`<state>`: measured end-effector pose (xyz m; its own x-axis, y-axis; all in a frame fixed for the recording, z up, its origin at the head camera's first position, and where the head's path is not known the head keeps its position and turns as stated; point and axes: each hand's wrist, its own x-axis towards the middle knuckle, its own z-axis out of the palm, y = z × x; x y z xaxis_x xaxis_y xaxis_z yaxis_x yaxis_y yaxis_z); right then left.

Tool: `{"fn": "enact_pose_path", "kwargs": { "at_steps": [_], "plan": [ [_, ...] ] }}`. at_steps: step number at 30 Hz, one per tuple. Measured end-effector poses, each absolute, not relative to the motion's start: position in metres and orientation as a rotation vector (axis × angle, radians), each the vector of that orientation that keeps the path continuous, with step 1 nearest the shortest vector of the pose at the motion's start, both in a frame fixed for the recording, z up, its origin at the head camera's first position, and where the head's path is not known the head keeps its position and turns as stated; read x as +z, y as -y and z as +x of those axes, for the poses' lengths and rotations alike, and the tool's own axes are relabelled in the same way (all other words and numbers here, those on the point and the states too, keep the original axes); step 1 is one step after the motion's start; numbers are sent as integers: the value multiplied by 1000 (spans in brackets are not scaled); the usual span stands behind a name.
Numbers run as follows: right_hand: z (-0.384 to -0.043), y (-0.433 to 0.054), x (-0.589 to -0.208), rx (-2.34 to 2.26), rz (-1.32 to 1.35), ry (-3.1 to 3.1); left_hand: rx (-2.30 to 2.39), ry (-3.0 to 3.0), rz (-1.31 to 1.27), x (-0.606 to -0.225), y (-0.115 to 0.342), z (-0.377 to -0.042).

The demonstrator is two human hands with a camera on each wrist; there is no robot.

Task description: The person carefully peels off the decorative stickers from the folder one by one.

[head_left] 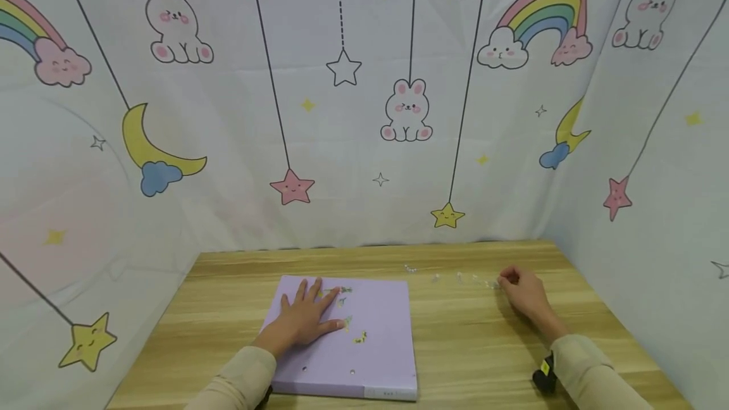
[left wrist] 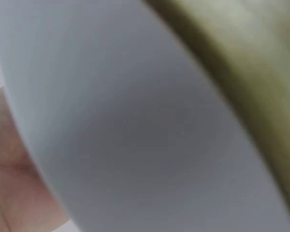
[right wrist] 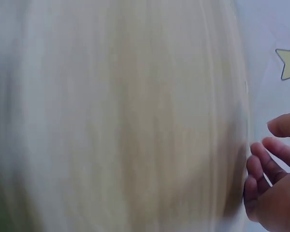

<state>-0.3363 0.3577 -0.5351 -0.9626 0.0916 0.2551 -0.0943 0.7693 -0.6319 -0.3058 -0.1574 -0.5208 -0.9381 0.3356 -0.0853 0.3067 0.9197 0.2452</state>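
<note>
A lilac binder (head_left: 381, 347) lies on the wooden table with its spine toward me. Small yellow and green flower pictures (head_left: 360, 337) run down the middle of its cover. My left hand (head_left: 304, 318) rests on the cover with its fingers spread, the thumb and index fingertips beside the flowers. Out to the right, my right hand (head_left: 523, 293) is low over the table, thumb and index finger close together at the end of a row of small clear pieces (head_left: 484, 282). I cannot tell whether they pinch one. In the right wrist view the other fingers (right wrist: 253, 166) are curled.
More small clear bits (head_left: 410, 268) lie along the table's far part, right of the binder. A white cloth (head_left: 353, 220) printed with rabbits, stars and rainbows hangs behind the wooden table (head_left: 473, 347) and at both sides. A black wrist camera (head_left: 545, 378) sits under the right sleeve.
</note>
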Motion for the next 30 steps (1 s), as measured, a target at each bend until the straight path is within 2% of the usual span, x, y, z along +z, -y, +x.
{"fn": "enact_pose_path", "kwargs": {
  "at_steps": [9, 20, 30],
  "plan": [
    [-336, -316, -518, 933, 228, 2627, 419, -2981, 454, -519, 162, -305],
    [-327, -236, -485, 1062, 593, 2625, 504, -3063, 172, -502, 148, -285],
    [-315, -186, -481, 993, 791, 2718, 501, -3095, 355, -492, 141, -274]
  ]
}}
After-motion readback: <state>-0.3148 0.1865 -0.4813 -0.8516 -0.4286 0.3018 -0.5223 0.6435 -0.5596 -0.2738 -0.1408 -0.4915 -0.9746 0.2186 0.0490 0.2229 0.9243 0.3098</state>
